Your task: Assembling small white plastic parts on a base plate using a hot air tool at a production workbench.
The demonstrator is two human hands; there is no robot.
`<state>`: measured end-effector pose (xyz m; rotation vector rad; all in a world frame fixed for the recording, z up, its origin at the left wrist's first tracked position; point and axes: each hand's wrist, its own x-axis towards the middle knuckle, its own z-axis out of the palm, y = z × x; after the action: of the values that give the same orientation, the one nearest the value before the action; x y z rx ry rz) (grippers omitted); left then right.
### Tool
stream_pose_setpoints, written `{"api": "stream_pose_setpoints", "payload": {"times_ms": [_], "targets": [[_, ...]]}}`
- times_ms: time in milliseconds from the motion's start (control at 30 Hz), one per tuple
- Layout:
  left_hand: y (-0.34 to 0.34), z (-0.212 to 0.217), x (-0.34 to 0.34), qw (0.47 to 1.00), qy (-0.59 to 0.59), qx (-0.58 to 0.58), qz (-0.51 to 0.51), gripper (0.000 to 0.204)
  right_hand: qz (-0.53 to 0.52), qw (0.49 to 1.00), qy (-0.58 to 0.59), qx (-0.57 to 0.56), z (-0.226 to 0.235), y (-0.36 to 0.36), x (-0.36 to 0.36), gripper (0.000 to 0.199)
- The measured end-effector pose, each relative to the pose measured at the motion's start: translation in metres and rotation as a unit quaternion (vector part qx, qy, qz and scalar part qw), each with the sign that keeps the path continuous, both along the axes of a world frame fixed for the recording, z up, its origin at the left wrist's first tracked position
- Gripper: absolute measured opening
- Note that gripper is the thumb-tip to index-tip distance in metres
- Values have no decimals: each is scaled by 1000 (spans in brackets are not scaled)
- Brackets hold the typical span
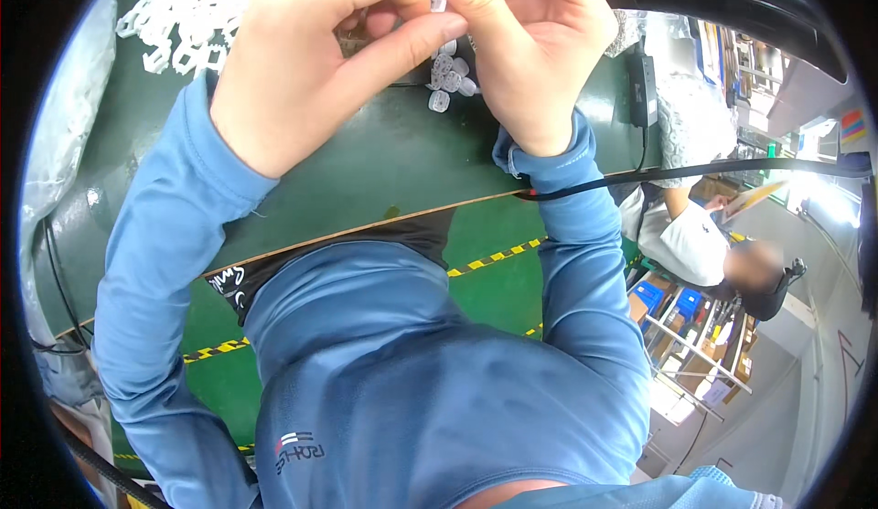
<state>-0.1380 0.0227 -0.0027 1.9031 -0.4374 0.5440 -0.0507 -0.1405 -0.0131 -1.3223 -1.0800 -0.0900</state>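
left hand (306, 65) and right hand (535, 52) meet, fingers bent close, at a small pale piece (439, 3) over the green table (384, 166); which pinches it, i cannot tell. work seems under way: white frame-like pieces (187, 6) and clear round pieces (448, 77) lie loose, though which are done and which are left is unclear
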Motion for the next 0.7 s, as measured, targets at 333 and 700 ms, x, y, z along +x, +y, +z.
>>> {"api": "stream_pose_setpoints", "payload": {"times_ms": [333,700], "targets": [[11,20,-9,961,205,-177,-44,8,-93,981,-64,-156,43,-13,-24,59],[11,29,7,959,222,-163,74,15,-78,939,-94,-320,21,-44,-9,37]]}}
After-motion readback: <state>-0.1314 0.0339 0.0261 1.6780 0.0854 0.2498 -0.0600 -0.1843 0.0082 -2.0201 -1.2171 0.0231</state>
